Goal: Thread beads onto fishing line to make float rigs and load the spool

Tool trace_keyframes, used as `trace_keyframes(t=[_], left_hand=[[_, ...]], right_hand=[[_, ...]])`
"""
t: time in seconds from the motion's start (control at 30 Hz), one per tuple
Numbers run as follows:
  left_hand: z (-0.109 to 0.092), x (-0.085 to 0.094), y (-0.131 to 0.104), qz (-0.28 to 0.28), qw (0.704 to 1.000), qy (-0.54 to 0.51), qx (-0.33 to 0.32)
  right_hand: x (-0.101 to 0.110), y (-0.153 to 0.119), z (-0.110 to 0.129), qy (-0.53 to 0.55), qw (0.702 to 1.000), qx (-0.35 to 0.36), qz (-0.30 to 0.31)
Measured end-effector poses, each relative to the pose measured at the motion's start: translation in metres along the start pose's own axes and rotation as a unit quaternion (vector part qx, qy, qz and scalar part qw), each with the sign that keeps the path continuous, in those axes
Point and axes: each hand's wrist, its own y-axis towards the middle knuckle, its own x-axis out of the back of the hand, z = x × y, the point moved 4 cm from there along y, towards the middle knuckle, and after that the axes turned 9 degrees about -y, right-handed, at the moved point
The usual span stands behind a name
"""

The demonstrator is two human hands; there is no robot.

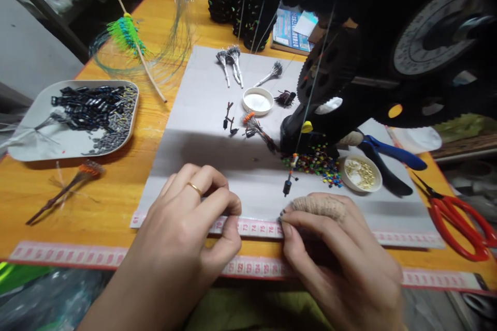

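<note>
Over the tape (pixel 253 228) on the grey board's (pixel 252 186) near edge, my right hand (pixel 341 248) pinches a small dark piece (pixel 283 213); to the left, my left hand's (pixel 190 217) fingers curl narrowly, their hold unclear.

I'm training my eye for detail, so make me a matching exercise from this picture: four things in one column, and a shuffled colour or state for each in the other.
Column one
1. Left hand
2. Right hand
3. Scissors
4. Tray

Column two
A. Has red handles
B. White, bearing a pile of black pieces
C. Has a tan wrapping around one finger
D. Wears a gold-coloured ring

Right pairs: 1-D, 2-C, 3-A, 4-B
</note>
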Motion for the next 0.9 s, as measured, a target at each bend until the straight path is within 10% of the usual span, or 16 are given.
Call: trace_keyframes(t=[0.53, 0.63, 0.8, 0.9], left_hand=[[-0.013, 0.006, -0.013, -0.039, 0.996, -0.02, -0.073], [-0.027, -0.001, -0.022, -0.048, 0.993, -0.069, -0.085], [-0.035, -0.025, -0.031, -0.007, 0.98, -0.196, -0.029], [-0.037, -0.031, -0.03, 0.0, 0.957, -0.289, 0.029]], right_hand=[[0.01, -0.004, -0.001, 0.128, 0.989, -0.068, -0.008], [0.011, -0.01, -0.002, 0.362, 0.913, -0.188, 0.026], [0.006, -0.016, 0.015, 0.701, 0.652, -0.261, 0.122], [0.012, -0.02, 0.018, 0.719, 0.639, -0.249, 0.113]])
